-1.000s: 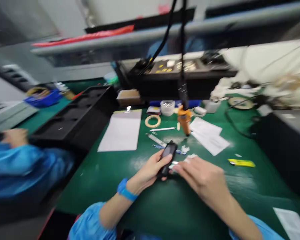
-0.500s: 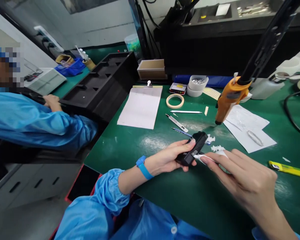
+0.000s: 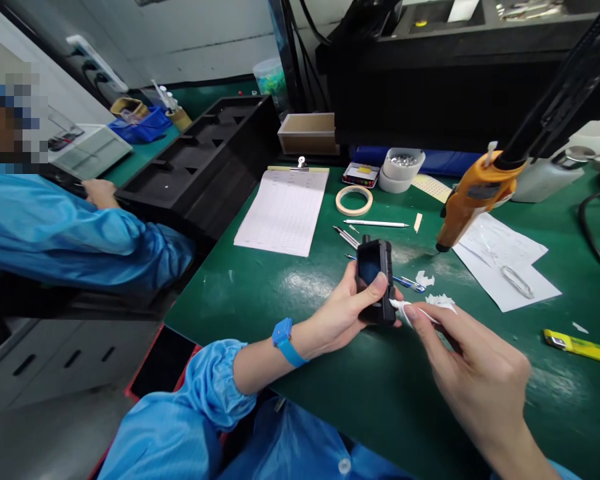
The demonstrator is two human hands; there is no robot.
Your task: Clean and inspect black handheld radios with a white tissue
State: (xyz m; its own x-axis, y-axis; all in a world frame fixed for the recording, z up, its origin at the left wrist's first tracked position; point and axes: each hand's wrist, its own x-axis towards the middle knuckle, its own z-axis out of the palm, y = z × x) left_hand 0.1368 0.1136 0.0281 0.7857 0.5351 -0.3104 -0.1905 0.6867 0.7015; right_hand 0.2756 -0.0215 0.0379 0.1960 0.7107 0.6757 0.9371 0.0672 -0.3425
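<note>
My left hand (image 3: 337,315) is closed round a small black handheld device (image 3: 373,261), holding it upright above the bench. Its dark screen is turned partly toward me, and my thumb lies over the front. In the fingertips of my right hand (image 3: 473,363) is a bunched white wipe (image 3: 399,307), whose pointed end touches the lower right side of the device. Behind the device lies a blue pen (image 3: 411,283), partly covered by it. Torn white scraps (image 3: 439,301) rest on the bench just beyond my right fingers.
An orange electric screwdriver (image 3: 473,193) hangs at the right above the green bench (image 3: 260,303). Around it are paper sheets (image 3: 523,277), a yellow utility knife (image 3: 583,347), a tape roll (image 3: 354,200) and a clipboard (image 3: 285,213). A co-worker's sleeve (image 3: 80,227) is at left.
The device has been turned from its tilted edge-on pose to upright, so its screen now shows. My right hand has shifted slightly left, keeping the wipe against the device's side.
</note>
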